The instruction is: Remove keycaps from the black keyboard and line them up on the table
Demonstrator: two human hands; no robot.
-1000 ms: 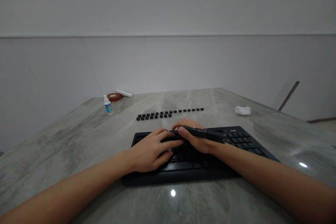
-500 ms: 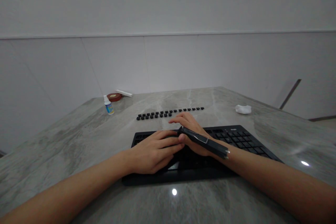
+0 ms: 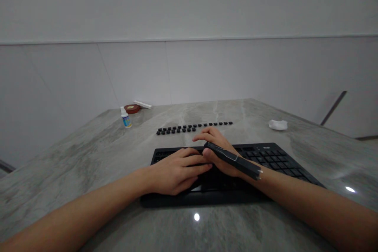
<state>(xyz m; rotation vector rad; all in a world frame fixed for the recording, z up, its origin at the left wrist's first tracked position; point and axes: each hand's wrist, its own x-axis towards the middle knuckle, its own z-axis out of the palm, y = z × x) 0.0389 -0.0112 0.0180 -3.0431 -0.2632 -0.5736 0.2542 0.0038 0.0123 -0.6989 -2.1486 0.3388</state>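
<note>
A black keyboard (image 3: 265, 161) lies on the marble table (image 3: 88, 157) in front of me. My left hand (image 3: 174, 169) rests flat on its left half, fingers stretched toward the middle. My right hand (image 3: 220, 153) sits over the keyboard's centre, gripping a slim black tool (image 3: 236, 161) that lies back across my wrist, its metal tip pointing toward me. The right fingers reach forward over the top key rows. Two rows of loose black keycaps (image 3: 191, 127) lie on the table just beyond the keyboard.
A small white bottle with a blue label (image 3: 126, 118) stands at the far left, with a brown round dish (image 3: 132, 108) and a white flat strip (image 3: 142, 104) behind it. A crumpled white wipe (image 3: 278, 125) lies at the far right. A grey wall stands behind the table.
My right hand turned the black tool so its tip swung from pointing right to pointing back along my wrist, and its fingers stretched forward. The left hand barely moved.
</note>
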